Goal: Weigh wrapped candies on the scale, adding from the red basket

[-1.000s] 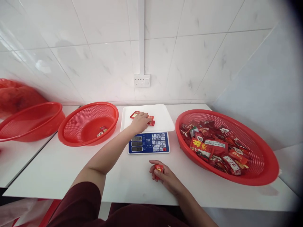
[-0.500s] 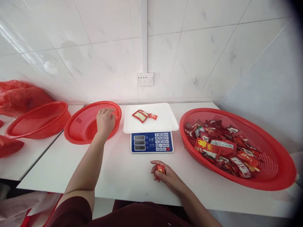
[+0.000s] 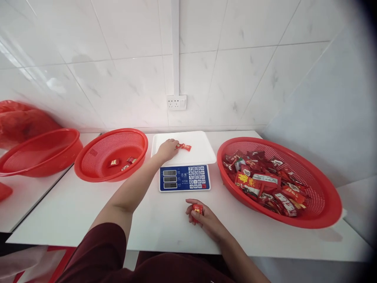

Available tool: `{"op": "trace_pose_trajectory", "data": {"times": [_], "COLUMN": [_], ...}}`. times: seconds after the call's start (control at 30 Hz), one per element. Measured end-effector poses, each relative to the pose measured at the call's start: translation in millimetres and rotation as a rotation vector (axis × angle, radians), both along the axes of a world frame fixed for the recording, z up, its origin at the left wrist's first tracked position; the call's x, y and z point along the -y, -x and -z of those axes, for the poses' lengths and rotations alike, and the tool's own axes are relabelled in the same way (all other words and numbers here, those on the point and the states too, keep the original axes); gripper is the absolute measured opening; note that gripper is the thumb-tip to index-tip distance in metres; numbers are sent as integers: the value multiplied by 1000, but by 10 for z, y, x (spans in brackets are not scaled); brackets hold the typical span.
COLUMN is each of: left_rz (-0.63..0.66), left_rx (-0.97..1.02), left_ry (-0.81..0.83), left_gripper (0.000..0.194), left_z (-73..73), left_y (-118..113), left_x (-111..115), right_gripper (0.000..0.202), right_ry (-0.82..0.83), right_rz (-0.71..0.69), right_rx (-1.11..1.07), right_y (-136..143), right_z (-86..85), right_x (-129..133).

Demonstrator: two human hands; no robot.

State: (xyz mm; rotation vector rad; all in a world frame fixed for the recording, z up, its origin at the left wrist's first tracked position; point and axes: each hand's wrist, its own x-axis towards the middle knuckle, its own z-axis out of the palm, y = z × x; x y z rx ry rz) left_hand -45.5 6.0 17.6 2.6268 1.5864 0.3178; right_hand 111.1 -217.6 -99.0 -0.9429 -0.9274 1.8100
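My left hand (image 3: 168, 150) is over the left part of the scale's white tray (image 3: 200, 153), its fingers closed on a red packet (image 3: 178, 146) that they partly cover. A small red packet (image 3: 186, 147) lies on the tray just beside the fingertips. In front of the tray is the blue scale panel (image 3: 185, 178) with displays and number keys. My right hand (image 3: 203, 217) stays above the table before the scale, fingers wrapped round a small red packet (image 3: 197, 208). Left of the scale, a red basket (image 3: 100, 147) holds several small packets.
A large red basket (image 3: 324, 200) full of red packets stands at the right. At the far left are another red basin (image 3: 44, 151) and a red plastic bag (image 3: 25, 122). A wall socket (image 3: 176, 102) is behind the scale.
My left hand has moved right, from over the left basket to the scale's tray, and closed on a packet there. Packets now show inside that basket. My right hand keeps its packet.
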Motion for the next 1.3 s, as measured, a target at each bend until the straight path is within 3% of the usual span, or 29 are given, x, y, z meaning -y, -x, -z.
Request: {"op": "trace_pose_trajectory", "data": {"times": [0.2, 0.37, 0.47, 0.57, 0.73, 0.83, 0.93, 1.07, 1.2, 1.3], "left_rz": [-146, -346, -356, -248, 186, 244, 202, 88, -189, -398], "left_rx": [1, 116, 88, 59, 36, -16, -25, -7, 78, 76], "left_ry": [-50, -306, -384, -339, -182, -125, -117, -169, -280, -283], "left_gripper": [27, 30, 35, 32, 31, 34, 32, 33, 31, 31], "left_z": [-144, -460, -512, -358, 42, 150, 151, 25, -169, -204], "left_y": [350, 931, 1113, 940, 134, -240, -339, -5, 681, 1137], "left_x": [158, 354, 350, 252, 63, -16, -56, -5, 171, 352], "right_gripper": [36, 36, 38, 39, 37, 38, 38, 36, 35, 34], "right_ry": [-15, -11, -9, -6, 10, 19, 15, -3, -22, -40], "right_rz": [-53, -84, -87, -86, -31, 13, 24, -5, -66, -101], "right_rx": [-1, 21, 34, 39, 9, -3, 2, 12, 38, 67], "right_y": [6, 12, 15, 20, 18, 14, 10, 5, 3, 9], "right_z": [-24, -32, -29, -21, -26, -31, -22, 1, 20, 21], "right_x": [-9, -20, -29, -36, -22, -5, 1, -4, -11, -16]}}
